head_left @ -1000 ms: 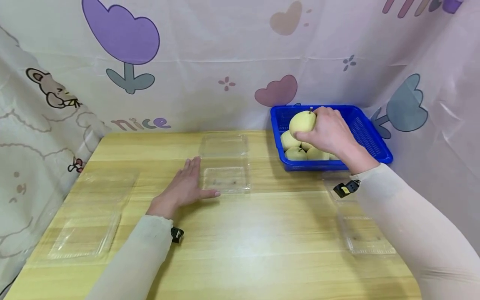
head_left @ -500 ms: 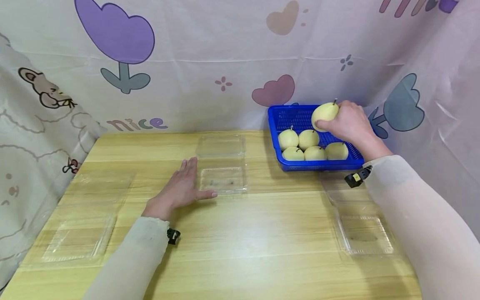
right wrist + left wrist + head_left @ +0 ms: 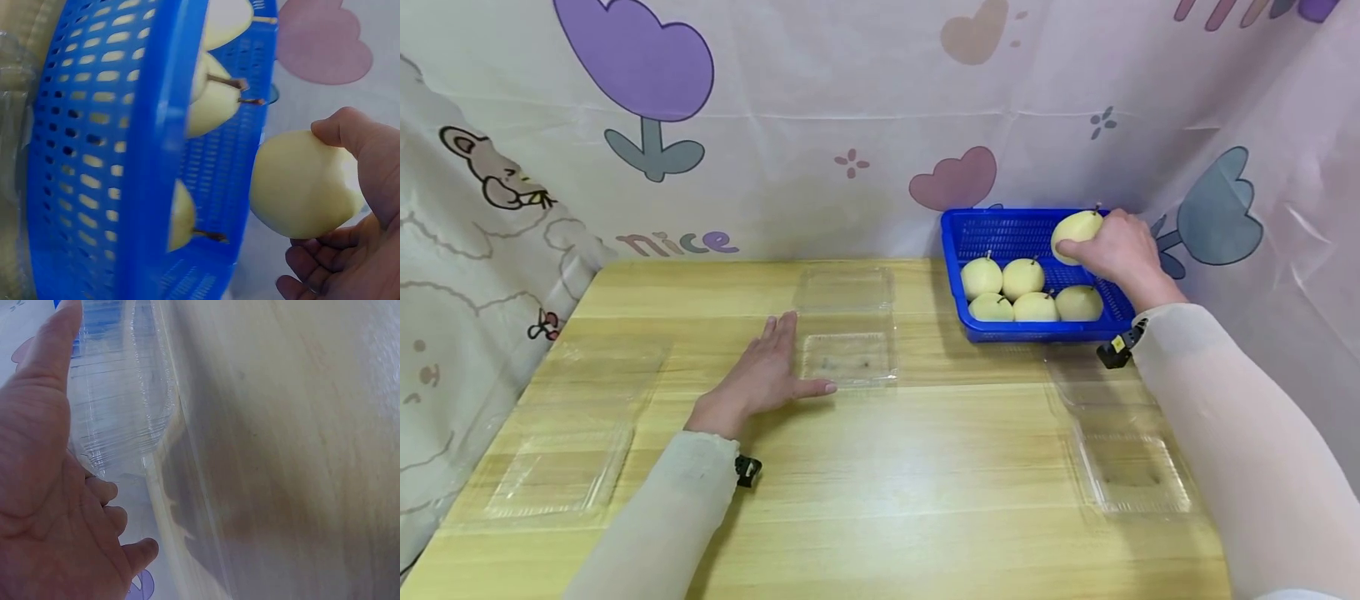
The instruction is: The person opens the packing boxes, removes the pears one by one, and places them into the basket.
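My right hand [image 3: 1123, 248] grips a pale yellow pear [image 3: 1073, 236], thumb on one side and fingers on the other, over the right part of a blue plastic basket [image 3: 1015, 335]. Several more pears [image 3: 981, 277] with stems lie in the basket, mostly to its left and front. The right wrist view shows the held pear [image 3: 306, 184] above the basket's rim. My left hand [image 3: 758, 379] is spread, thumb out, along the left side of a clear plastic clamshell box [image 3: 850, 358] at the table's middle. In the left wrist view its fingers lie straight beside the clear box [image 3: 119, 381].
Another opened clear clamshell box [image 3: 561, 467] lies on the left of the wooden table [image 3: 887, 500]. A third clear box [image 3: 1135, 471] sits at the right, partly under my right forearm. A printed curtain [image 3: 790, 133] hangs behind and along both sides.
The right hand has carried the pear rightward across the basket, from its left side to its right, and slightly lower lately. The left hand stays beside the middle box.
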Motion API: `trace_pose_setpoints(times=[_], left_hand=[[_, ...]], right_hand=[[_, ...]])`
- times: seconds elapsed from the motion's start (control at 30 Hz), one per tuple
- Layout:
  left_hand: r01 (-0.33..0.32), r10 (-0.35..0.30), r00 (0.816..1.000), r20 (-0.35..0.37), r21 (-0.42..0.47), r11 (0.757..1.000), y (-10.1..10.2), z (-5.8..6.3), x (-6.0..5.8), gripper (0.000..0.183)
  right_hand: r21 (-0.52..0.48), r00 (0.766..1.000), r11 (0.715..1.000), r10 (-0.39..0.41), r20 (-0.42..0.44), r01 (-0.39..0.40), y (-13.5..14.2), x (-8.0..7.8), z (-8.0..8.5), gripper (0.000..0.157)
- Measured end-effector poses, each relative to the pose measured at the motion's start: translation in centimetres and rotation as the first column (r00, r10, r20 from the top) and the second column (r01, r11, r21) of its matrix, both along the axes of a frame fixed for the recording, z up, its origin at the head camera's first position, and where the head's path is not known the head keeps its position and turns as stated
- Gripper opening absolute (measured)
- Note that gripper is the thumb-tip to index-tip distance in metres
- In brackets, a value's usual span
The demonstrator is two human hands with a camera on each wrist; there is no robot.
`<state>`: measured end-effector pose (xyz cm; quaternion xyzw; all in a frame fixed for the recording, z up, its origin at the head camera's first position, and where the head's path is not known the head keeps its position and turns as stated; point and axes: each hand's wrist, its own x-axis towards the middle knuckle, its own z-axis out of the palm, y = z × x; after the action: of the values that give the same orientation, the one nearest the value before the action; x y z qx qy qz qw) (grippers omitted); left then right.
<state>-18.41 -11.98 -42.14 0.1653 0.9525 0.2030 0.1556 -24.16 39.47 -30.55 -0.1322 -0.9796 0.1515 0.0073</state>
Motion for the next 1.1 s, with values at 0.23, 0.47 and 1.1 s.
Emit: trace_pose_setpoints(times=[0.23,0.47,1.1], left_hand=[[0.0,0.0,1.0,-0.001,-0.001,1.0,0.0,0.0,-0.1,0.144],[-0.002,0.002,1.0,0.002,-0.001,1.0,0.0,0.0,-0.1,0.143],[-0.003,0.003,1.0,0.01,0.002,1.0,0.0,0.0,-0.2,0.145]], right_hand=[[-0.047,0.999,0.998,-0.04,0.034,0.042,0.9,-0.7,-1.8,0.105],[-0.061,0.993,0.995,-0.068,0.099,0.074,1.2,-1.4,-3.7,0.113],[-0.073,0.991,0.995,-0.062,0.121,0.071,1.3,-1.7,-6.2,0.081]])
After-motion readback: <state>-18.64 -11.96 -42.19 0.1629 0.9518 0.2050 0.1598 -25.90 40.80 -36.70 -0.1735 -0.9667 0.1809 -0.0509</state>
